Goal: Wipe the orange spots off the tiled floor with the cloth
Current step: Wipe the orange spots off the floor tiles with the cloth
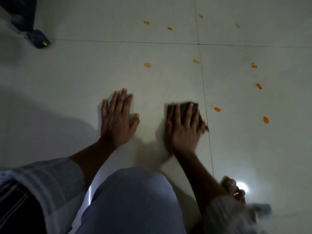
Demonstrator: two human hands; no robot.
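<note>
My right hand (183,128) presses flat on a dark folded cloth (184,107) lying on the pale tiled floor (67,73), just left of a grout line. The hand looks blurred. My left hand (118,119) rests flat on the bare tile beside it, fingers spread, holding nothing. Several orange spots dot the floor: one right of the cloth (217,109), others further right (265,120) (258,86), and more ahead (147,65) (170,28).
My bent knee in light trousers (128,200) fills the bottom middle. My bare foot (233,188) shows at the bottom right beside a bright light reflection. Another person's leg and dark slipper (38,38) stand at the top left.
</note>
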